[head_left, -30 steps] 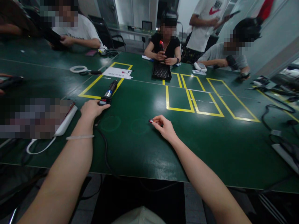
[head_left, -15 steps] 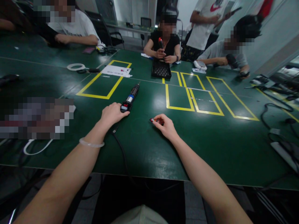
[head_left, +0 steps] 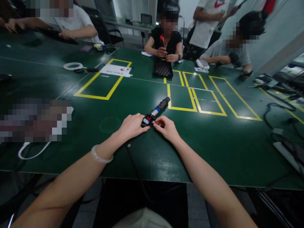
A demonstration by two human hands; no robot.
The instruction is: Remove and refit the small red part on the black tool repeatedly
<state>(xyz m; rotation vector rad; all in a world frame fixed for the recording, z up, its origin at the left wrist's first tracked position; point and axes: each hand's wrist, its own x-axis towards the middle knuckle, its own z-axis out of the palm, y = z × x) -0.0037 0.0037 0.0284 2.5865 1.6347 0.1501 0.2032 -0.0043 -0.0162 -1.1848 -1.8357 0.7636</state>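
An electric screwdriver (head_left: pixel 159 107) with its casing open lies aslant on the green table (head_left: pixel 152 158), its tip away from me to the right. A silver and blue motor shows inside, with red and black parts nearer its rear. My left hand (head_left: pixel 133 125) is closed around that rear end. Close against its right side, my right hand (head_left: pixel 167 129) pinches a small red and black part (head_left: pixel 154 123) between thumb and fingers. Whether this part touches the screwdriver I cannot tell. A black cord (head_left: pixel 135 161) runs from beneath my left hand over the table's near edge.
Yellow tape rectangles (head_left: pixel 182 109) mark the table. A white sheet (head_left: pixel 116 70) and a white ring-shaped tool (head_left: pixel 73 66) lie far left. Across from me, a person handles a red-tipped tool (head_left: pixel 162 41) above a black tray (head_left: pixel 162 75). Cables (head_left: pixel 270 115) clutter the right side.
My left hand has brought the electric screwdriver rightward, turning its tip further right, up to my right hand. My right hand stays nearly in place with the small part.
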